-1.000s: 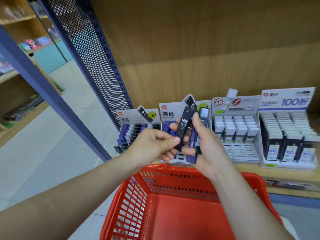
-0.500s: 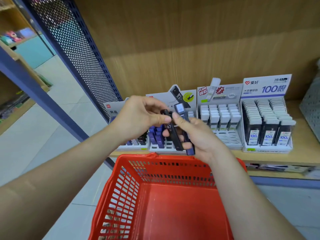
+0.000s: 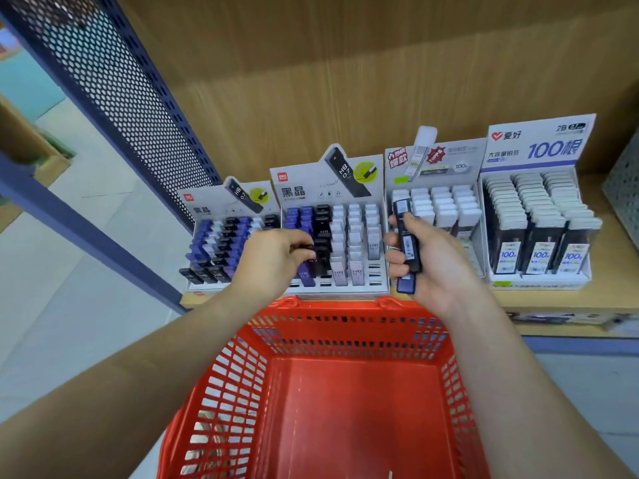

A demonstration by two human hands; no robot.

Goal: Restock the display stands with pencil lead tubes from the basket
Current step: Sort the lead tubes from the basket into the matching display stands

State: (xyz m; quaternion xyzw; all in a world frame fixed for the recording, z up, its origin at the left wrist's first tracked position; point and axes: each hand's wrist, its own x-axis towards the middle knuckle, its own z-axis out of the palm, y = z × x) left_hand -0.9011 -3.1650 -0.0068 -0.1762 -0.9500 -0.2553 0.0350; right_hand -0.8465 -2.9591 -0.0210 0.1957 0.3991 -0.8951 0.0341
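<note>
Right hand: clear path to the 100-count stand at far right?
Likely yes: the right hand sits just left of the 100-count stand, with nothing between them. It grips tubes, though, so it could touch the stand but hardly grasp anything there.

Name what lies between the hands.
Head view: white tubes in the stand, between the left hand pinching a black tube and the right hand holding dark tubes.
</note>
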